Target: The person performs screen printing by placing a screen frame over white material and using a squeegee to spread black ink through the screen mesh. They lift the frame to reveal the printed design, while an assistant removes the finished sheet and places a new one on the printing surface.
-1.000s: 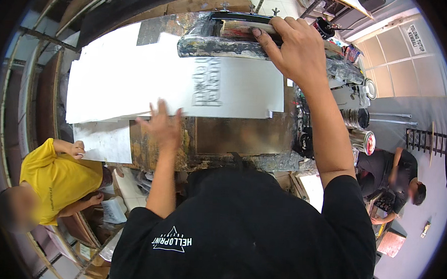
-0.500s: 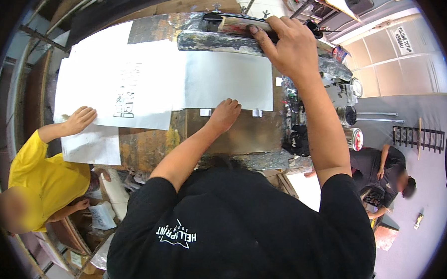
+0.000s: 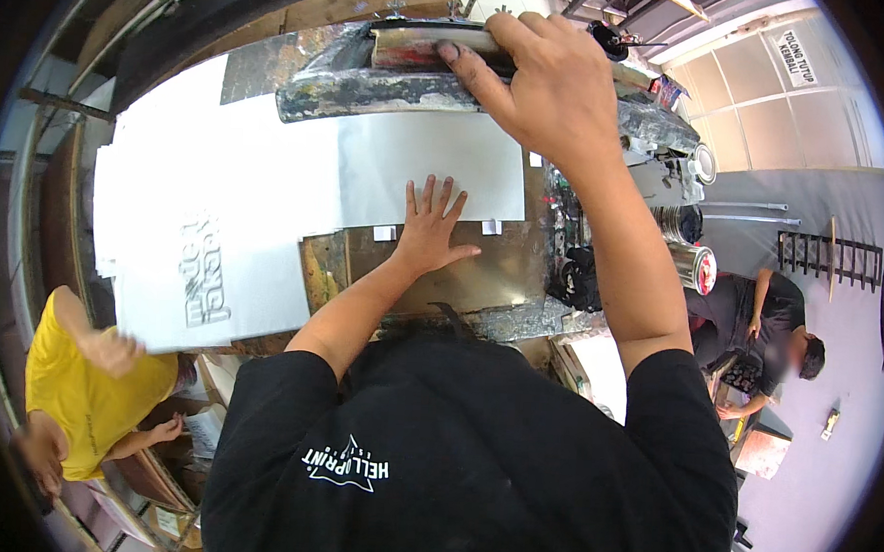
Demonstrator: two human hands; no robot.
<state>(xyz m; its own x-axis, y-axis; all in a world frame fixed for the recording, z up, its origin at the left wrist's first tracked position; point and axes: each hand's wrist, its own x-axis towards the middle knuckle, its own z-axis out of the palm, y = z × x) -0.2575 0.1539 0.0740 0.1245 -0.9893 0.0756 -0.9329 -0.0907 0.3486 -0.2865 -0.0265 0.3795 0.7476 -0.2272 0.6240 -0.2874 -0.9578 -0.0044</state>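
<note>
My left hand point(image 3: 428, 231) lies with its fingers spread over the near edge of a pale white sheet point(image 3: 378, 165). My right hand point(image 3: 559, 84) reaches across the far side of the table, closed on a squeegee point(image 3: 412, 50) with a red-stained wooden side. Its thumb presses on that side, and the other fingertips are partly hidden behind. Just below the squeegee runs the ink-stained bar of a printing screen frame point(image 3: 371, 95). Two small white tabs, a left tab point(image 3: 385, 233) and a right tab point(image 3: 491, 227), sit along the sheet's near edge.
To the left, white sheets point(image 3: 210, 167) with dark lettering overlap on the table; a person in a yellow shirt point(image 3: 87, 389) stands beside them. Paint cans point(image 3: 694, 269) line the right side. Another person in dark clothes point(image 3: 746, 324) works farther right.
My left hand has opened from a closed pose and spread over the sheet. The right hand, squeegee and frame have shifted left. The printed sheet moved nearer, and the co-worker's hand is off it.
</note>
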